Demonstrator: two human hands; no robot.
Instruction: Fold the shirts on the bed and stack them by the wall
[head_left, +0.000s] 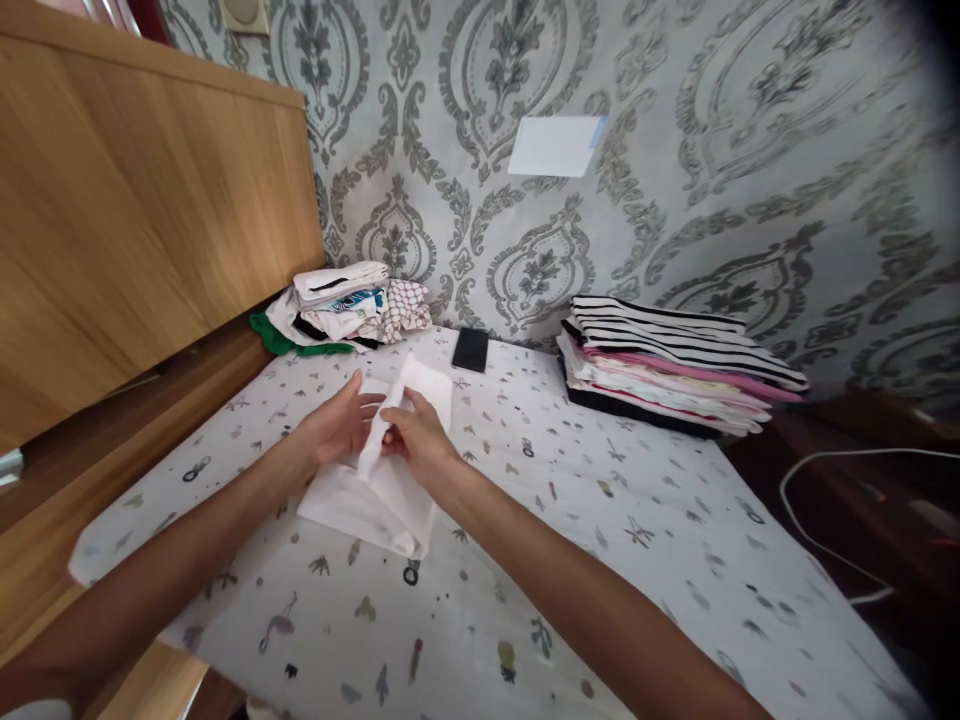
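A thin white cloth garment point(367, 510), partly folded, lies on the patterned sheet in front of me; what kind of garment it is does not show. My right hand point(416, 430) pinches a raised fold of it between thumb and fingers. On the other side of that fold is my left hand point(341, 425), its fingers stretched out and apart and its palm turned toward the cloth. Whether the left fingertips touch the fabric is hard to make out.
A stack of folded clothes point(667, 365) stands at the right by the wall. More clothes point(352, 305) are piled at the back left, beside a wooden cabinet point(157, 190). A black phone point(470, 350) lies near the wall. Right of the sheet point(555, 560) runs a white cable point(825, 545).
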